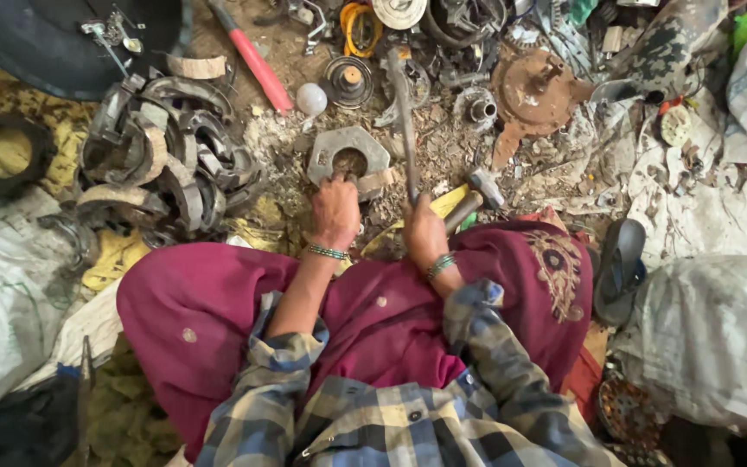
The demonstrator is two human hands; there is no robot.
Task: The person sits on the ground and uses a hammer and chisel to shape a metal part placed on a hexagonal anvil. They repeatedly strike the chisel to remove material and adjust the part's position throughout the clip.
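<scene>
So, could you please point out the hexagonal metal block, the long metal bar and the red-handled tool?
hexagonal metal block (328,147): head view, left face.
long metal bar (405,112): head view, mid shaft.
red-handled tool (257,62): head view, red handle.

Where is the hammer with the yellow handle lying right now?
In the head view the hammer lies on the littered ground just right of the right hand, its metal head pointing away toward the rusty disc.

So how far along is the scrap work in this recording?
Looks done: a heap of curved metal pieces is stacked at the left. In hand: the left hand steadies a hexagonal metal block while the right hand grips a long metal bar. Left: rusty parts are scattered beyond, and a hammer lies idle.
</scene>
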